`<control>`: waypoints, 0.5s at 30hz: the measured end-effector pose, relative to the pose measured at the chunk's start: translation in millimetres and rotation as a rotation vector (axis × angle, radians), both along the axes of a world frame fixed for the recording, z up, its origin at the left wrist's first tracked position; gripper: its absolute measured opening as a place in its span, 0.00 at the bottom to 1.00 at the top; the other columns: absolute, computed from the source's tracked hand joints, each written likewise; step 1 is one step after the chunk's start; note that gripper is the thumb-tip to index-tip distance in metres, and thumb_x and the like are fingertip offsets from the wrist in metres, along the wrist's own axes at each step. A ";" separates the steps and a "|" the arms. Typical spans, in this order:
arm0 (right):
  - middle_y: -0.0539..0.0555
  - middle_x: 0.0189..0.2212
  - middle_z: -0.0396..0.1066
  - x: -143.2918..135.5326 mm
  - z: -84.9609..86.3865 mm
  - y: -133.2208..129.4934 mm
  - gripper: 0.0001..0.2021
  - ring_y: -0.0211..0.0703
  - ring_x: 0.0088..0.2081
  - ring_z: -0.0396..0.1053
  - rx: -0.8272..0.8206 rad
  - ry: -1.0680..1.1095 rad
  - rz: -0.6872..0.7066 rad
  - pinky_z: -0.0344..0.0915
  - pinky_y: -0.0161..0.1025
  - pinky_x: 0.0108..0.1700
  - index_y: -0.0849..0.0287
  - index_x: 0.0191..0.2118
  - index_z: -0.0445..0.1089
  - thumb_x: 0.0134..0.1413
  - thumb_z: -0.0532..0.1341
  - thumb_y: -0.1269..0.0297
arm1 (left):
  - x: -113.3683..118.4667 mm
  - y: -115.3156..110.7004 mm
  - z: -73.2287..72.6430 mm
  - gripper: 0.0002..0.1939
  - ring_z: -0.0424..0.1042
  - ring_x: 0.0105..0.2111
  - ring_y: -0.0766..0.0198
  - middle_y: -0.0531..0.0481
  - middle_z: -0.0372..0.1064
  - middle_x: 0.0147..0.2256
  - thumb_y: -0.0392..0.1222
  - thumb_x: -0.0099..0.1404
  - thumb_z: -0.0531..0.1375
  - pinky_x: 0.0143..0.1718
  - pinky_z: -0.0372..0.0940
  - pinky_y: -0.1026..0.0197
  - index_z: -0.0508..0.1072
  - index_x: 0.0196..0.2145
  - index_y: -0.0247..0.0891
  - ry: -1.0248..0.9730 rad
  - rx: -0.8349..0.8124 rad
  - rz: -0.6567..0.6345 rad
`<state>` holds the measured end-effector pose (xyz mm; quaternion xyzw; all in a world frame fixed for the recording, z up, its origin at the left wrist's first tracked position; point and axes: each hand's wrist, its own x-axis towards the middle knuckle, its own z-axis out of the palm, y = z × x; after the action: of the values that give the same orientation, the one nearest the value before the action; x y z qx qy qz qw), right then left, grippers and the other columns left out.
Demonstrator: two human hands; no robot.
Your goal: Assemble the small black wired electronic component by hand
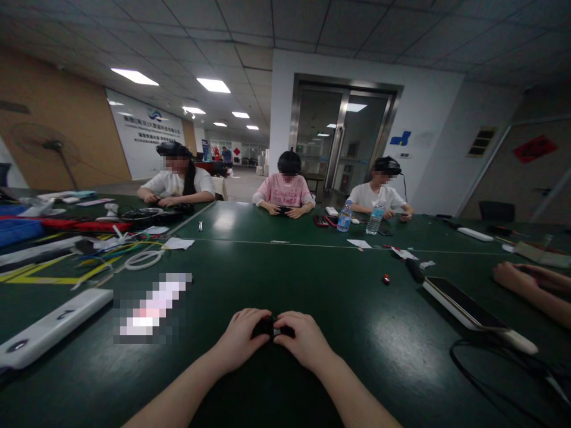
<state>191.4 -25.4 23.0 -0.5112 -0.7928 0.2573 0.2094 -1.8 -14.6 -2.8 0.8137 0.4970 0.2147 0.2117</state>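
Observation:
My left hand [243, 337] and my right hand [306, 339] meet at the middle of the near side of the dark green table [223, 297]. Their curved fingers close round a small black object [266, 326] between the fingertips. A lighter bit shows near my right fingertips. What the object is cannot be made out, as the fingers cover much of it. To the left of my hands lies a flat item with a blurred-out, bright surface [154, 306].
A long white device [53, 327] lies at left, near cables [145, 260]. At right are a phone [466, 303], a black cable [473, 371] and another person's hands [517, 279]. Bottles [375, 219] and a small red item [386, 279] stand further off; three people sit opposite.

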 end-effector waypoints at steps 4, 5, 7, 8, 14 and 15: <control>0.49 0.45 0.70 -0.4 -0.8 -0.3 0.10 0.44 0.49 0.64 0.023 0.008 -0.004 0.55 0.44 0.53 0.51 0.38 0.71 0.45 0.63 0.65 | 2.1 -1.2 2.7 0.20 0.63 0.50 0.55 0.48 0.67 0.48 0.40 0.56 0.58 0.54 0.53 0.51 0.66 0.49 0.44 0.018 0.000 0.017; 0.49 0.45 0.70 -0.8 -0.7 -0.5 0.10 0.44 0.49 0.64 0.022 0.007 -0.008 0.55 0.44 0.53 0.51 0.38 0.71 0.45 0.64 0.65 | 2.3 -1.4 3.2 0.20 0.63 0.50 0.55 0.48 0.67 0.48 0.40 0.56 0.58 0.54 0.53 0.51 0.66 0.49 0.44 0.018 -0.004 0.018; 0.49 0.45 0.70 -1.4 -0.2 -0.8 0.10 0.44 0.49 0.64 0.015 0.001 -0.016 0.55 0.45 0.53 0.51 0.37 0.71 0.45 0.64 0.65 | 2.0 -1.5 3.6 0.20 0.62 0.51 0.55 0.48 0.67 0.48 0.40 0.56 0.58 0.54 0.53 0.51 0.66 0.49 0.44 0.015 -0.012 0.018; 0.49 0.45 0.70 -1.6 0.1 -0.9 0.10 0.45 0.48 0.64 0.011 -0.002 -0.019 0.55 0.45 0.53 0.51 0.37 0.71 0.44 0.64 0.65 | 1.7 -1.3 3.5 0.20 0.62 0.51 0.55 0.48 0.67 0.48 0.41 0.56 0.58 0.54 0.53 0.51 0.66 0.49 0.44 0.012 -0.014 0.018; 0.49 0.45 0.69 3.3 0.6 -0.1 0.12 0.46 0.49 0.63 0.000 0.004 0.004 0.55 0.45 0.53 0.50 0.39 0.71 0.45 0.64 0.61 | 0.3 0.5 -0.5 0.21 0.62 0.51 0.55 0.49 0.67 0.49 0.40 0.57 0.58 0.54 0.53 0.51 0.65 0.49 0.44 0.008 0.002 0.011; 0.49 0.46 0.69 4.9 0.2 0.2 0.12 0.46 0.50 0.63 -0.012 0.022 0.015 0.55 0.45 0.53 0.50 0.40 0.71 0.47 0.62 0.59 | 0.3 0.6 -0.9 0.21 0.62 0.51 0.55 0.48 0.67 0.49 0.40 0.57 0.58 0.54 0.53 0.51 0.65 0.49 0.45 0.009 0.004 0.011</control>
<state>196.3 -25.2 23.1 -0.5038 -0.7926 0.2694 0.2131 -1.5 -14.0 -3.7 0.8124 0.5018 0.2131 0.2068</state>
